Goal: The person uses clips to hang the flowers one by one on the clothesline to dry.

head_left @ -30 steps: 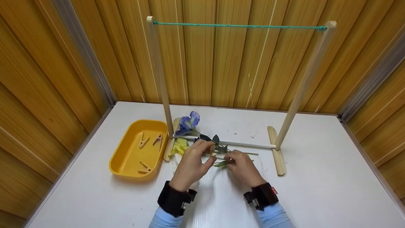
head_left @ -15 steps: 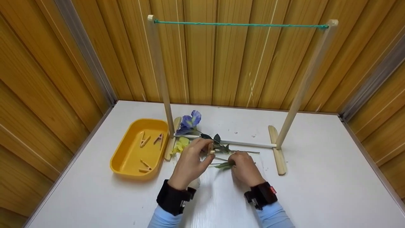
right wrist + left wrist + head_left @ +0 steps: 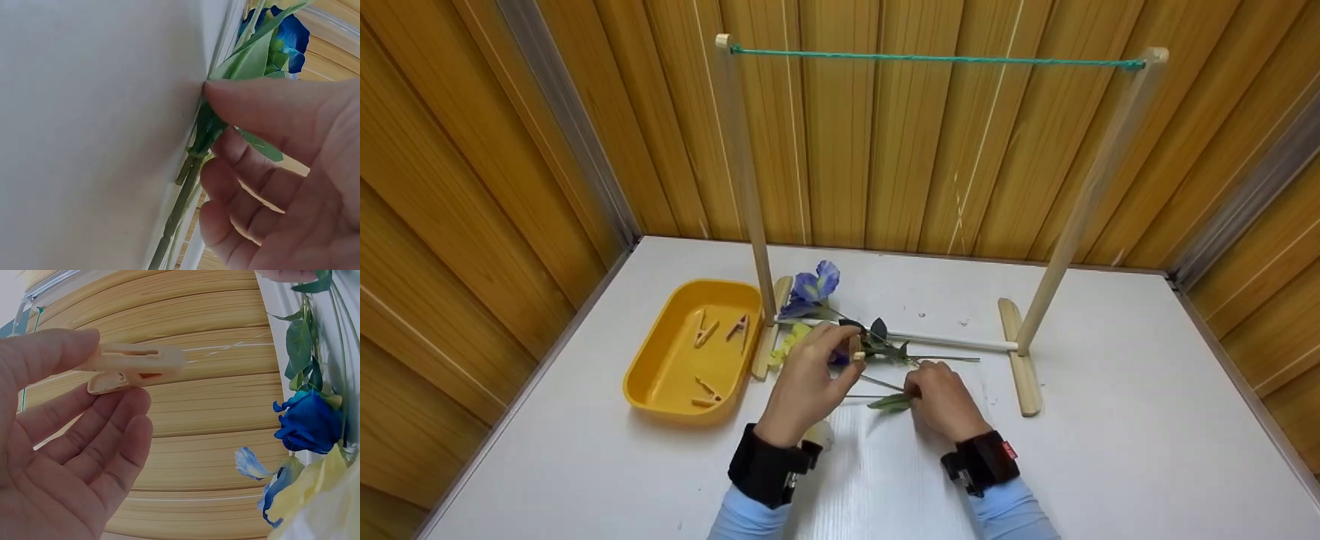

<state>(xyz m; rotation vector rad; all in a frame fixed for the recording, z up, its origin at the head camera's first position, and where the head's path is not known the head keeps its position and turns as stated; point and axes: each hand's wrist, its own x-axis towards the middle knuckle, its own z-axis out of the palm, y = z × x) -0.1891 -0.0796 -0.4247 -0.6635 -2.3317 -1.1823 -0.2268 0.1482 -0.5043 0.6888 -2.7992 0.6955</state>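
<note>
- Wood-grain wall (image 3: 915, 150) backed white tabletop (image 3: 1110, 465).
- Half-curled left hand (image 3: 808, 379) pinched beige plastic clothespin (image 3: 132, 365), likely light, best held by handles.
- Half-curled right hand (image 3: 945, 401) pinched leafy green stem (image 3: 183, 202).

Bright, even light; soft shadows beside the tray (image 3: 679, 367) and right hand (image 3: 949, 405); pale glare on the table (image 3: 859, 487) toward its near edge; wrist views slightly hazy.

Yellow-brown wood-grain panel walls (image 3: 904, 150) at back and both sides; grey metal corner strips (image 3: 570, 112). White flat-topped bench (image 3: 1110, 465), faint sheen.
</note>
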